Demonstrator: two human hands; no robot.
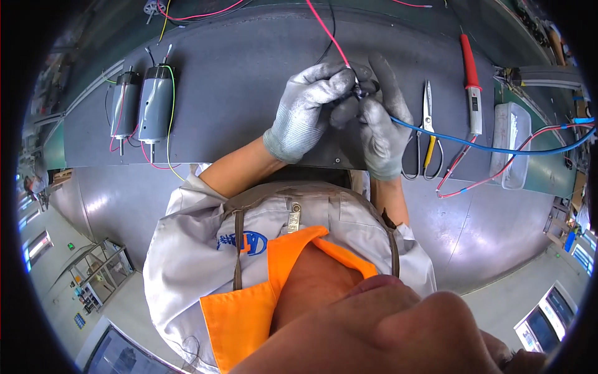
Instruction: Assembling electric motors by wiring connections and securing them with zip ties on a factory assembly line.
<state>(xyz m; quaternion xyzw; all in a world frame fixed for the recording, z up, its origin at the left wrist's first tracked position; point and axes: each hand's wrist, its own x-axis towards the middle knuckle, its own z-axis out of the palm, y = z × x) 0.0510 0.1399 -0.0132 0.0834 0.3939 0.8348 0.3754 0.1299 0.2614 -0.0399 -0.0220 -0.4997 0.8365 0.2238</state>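
Over the grey worktop my two gloved hands meet, fingers closed together. My left hand pinches the end of a red wire, which comes down from the far edge. A thin black wire runs down behind the fingers. My right hand closes on a small dark piece at the wire's end; its kind is too small and covered to make out. From beside the right hand a blue cable curves away to the right; where it ends among the fingers is hidden.
At left stand two grey cylindrical motors with coloured leads. Right of my hands lie scissors, a yellow-handled tool, a red-handled soldering iron and a clear plastic box. Another motor sits far left.
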